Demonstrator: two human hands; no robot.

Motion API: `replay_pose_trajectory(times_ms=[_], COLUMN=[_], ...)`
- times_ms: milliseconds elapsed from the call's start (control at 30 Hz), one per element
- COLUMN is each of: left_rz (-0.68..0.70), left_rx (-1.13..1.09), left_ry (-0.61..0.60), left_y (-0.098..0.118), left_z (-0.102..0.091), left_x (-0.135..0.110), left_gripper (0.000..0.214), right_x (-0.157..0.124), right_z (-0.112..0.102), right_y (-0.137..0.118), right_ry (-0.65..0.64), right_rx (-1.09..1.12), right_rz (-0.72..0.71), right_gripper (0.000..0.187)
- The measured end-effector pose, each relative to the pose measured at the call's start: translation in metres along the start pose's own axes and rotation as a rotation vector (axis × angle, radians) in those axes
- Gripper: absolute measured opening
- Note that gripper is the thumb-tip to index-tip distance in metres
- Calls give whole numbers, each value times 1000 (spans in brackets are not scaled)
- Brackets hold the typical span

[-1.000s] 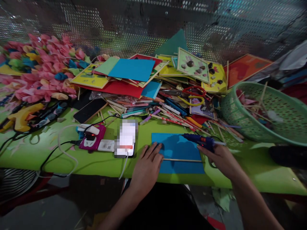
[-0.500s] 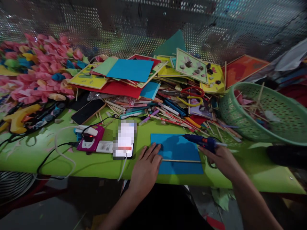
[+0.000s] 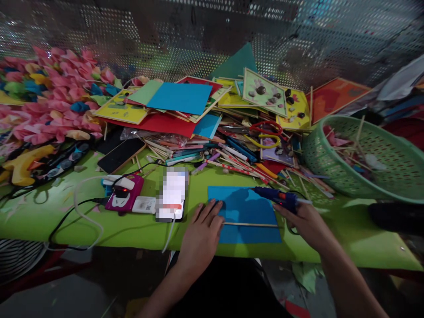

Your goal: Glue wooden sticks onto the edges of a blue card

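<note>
A blue paper sheet [image 3: 243, 214] lies flat on the green table [image 3: 139, 225] in front of me. A thin wooden stick [image 3: 251, 224] rests across the sheet's lower part. My left hand [image 3: 201, 236] lies flat with fingers stretched out, its fingertips on the sheet's left edge at the stick's left end. My right hand [image 3: 306, 221] is closed around a blue glue gun [image 3: 276, 197], whose nozzle points left over the sheet's upper right corner.
A phone [image 3: 172, 194] and a pink charger [image 3: 126, 196] with cables sit left of the sheet. Coloured card sheets [image 3: 180, 98], sticks and scissors [image 3: 265, 132] are heaped behind. A green basket [image 3: 364, 154] stands at right, paper flowers [image 3: 56, 97] and a yellow glue gun [image 3: 23, 165] at left.
Hardly anything has changed. Both hands hold their places on the sheet and the glue gun; only the view has shifted slightly.
</note>
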State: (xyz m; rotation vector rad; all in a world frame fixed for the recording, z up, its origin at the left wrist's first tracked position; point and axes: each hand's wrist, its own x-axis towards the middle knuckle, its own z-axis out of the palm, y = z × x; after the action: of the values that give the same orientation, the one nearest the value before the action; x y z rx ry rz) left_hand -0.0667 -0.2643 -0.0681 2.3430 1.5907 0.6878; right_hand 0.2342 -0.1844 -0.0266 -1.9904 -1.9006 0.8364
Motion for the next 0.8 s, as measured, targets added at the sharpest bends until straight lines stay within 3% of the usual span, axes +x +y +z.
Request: replay_pose_trajectory(times_ms=[200, 533, 800], left_rz=[2, 5, 8], left_rx=[-2, 7, 6], left_ry=[1, 18, 21], left_y=[0, -1, -1], left_z=[-1, 1, 0], left_x=[0, -1, -1], left_gripper=[20, 18, 16], right_x=[-1, -5, -4], right_z=[-2, -9, -10], right_y=[2, 32, 21], right_ry=[9, 33, 21], right_rx=[-9, 153, 111], right_rz=[29, 81, 84], right_gripper=[67, 63, 66])
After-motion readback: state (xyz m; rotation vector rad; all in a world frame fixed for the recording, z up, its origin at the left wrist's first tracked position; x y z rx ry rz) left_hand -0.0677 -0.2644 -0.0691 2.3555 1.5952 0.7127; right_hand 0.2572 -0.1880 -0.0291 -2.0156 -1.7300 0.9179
